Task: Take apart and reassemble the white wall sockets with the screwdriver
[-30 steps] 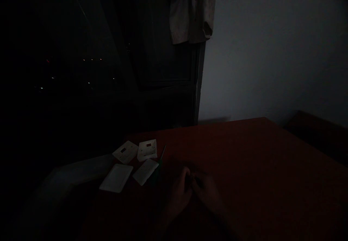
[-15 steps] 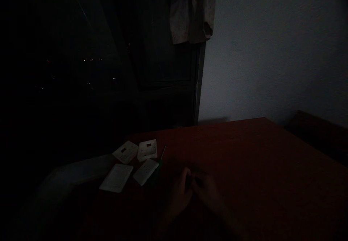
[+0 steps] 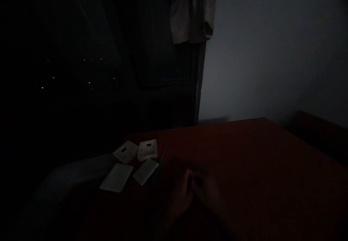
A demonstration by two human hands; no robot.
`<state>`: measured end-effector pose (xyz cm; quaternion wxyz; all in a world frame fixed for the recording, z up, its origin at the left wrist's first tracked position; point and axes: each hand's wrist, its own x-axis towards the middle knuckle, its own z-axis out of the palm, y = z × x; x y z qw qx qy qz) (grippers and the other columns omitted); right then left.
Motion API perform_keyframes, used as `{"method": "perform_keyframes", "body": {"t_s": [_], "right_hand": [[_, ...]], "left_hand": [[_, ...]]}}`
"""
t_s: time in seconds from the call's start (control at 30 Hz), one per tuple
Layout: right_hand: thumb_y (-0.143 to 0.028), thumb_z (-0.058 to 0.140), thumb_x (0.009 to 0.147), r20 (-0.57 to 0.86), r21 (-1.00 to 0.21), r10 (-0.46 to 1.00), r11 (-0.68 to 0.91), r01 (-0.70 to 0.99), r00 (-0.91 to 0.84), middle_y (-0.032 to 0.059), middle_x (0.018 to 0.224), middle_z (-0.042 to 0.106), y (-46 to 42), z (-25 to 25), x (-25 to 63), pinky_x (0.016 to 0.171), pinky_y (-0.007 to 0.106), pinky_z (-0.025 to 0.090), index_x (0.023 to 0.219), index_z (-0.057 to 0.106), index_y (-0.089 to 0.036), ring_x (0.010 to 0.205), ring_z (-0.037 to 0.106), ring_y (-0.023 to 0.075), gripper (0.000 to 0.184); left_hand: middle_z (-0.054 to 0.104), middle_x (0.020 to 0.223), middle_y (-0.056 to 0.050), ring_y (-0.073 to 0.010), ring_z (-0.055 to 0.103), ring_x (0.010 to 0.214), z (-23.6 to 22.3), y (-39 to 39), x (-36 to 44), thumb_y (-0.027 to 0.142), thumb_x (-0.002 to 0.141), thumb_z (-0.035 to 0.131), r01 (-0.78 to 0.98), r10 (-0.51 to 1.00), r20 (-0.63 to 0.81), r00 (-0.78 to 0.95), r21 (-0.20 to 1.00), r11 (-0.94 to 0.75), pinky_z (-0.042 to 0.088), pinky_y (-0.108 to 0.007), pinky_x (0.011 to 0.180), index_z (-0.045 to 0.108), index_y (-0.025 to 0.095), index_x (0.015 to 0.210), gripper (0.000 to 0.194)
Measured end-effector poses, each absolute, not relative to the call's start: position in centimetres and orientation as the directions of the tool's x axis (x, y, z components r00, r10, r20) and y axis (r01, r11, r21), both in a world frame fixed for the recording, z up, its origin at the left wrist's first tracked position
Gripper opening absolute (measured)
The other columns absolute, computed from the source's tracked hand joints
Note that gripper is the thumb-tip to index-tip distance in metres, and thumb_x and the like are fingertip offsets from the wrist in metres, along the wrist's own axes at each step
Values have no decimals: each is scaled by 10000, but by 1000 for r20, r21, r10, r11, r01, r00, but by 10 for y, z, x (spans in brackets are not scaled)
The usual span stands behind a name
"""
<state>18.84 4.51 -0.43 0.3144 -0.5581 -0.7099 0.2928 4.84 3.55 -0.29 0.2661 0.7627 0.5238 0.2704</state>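
Fingers (image 3: 187,175) close together, grip impossible to tell, with green-handled tool (image 3: 160,164) at ten o'clock, shaft toward one o'clock, nearer to left hand (image 3: 181,194).

Fingertips (image 3: 190,172) lost in darkness.

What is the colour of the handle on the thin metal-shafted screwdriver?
The handle is dark green, best seen in the head view.

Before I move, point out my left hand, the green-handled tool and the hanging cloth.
Left hand (image 3: 183,192), head view: the middle of the hand.
Green-handled tool (image 3: 160,164), head view: the handle, near the shaft.
Hanging cloth (image 3: 180,17), head view: its left part.
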Motion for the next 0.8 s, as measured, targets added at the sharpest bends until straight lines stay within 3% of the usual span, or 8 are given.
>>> {"method": "perform_keyframes", "body": {"t_s": [0.1, 0.23, 0.4, 0.57, 0.8], "right_hand": [[-243, 506, 822, 88, -732, 983, 175, 659, -163, 93, 894, 741, 45, -6, 187, 650, 268, 478, 967, 720, -167, 747, 683, 208, 270], [-253, 469, 855, 88, -697, 983, 176, 695, -161, 98, 1040, 723, 46, -8, 185, 749, 277, 477, 1067, 695, -194, 873, 679, 211, 315], [-239, 452, 862, 100, -675, 981, 192, 713, -169, 100, 1049, 715, 45, -6, 185, 793, 274, 476, 1057, 692, -187, 928, 666, 208, 314], [-258, 485, 841, 93, -660, 983, 178, 729, -156, 96, 971, 735, 43, -3, 186, 720, 283, 482, 1001, 708, -194, 832, 683, 219, 282], [-243, 493, 827, 103, -668, 981, 193, 719, -167, 80, 984, 736, 42, -2, 186, 733, 266, 478, 1028, 703, -215, 873, 678, 210, 292]], "left_hand": [[616, 1044, -61, -205, 585, 969, 0, 35, 50, 68, 811, 412, 693, 944, 92, 318, 656, -298, 475, -331, 862, 503, 224, 1040, 292], [592, 1143, -88, -228, 555, 1077, -4, 35, 48, 47, 800, 414, 745, 938, 95, 333, 584, -324, 451, -367, 938, 481, 220, 1135, 383], [549, 1249, -84, -220, 519, 1156, -8, 35, 47, 41, 801, 414, 764, 930, 106, 351, 541, -350, 416, -357, 994, 458, 222, 1193, 434], [539, 1231, -84, -219, 506, 1141, 1, 33, 50, 40, 790, 425, 804, 935, 34, 353, 500, -322, 412, -346, 975, 471, 210, 1137, 390], [551, 1087, -47, -226, 501, 1012, 10, 33, 49, 59, 795, 423, 815, 917, 104, 384, 429, -390, 410, -359, 894, 488, 225, 1022, 288]]}}
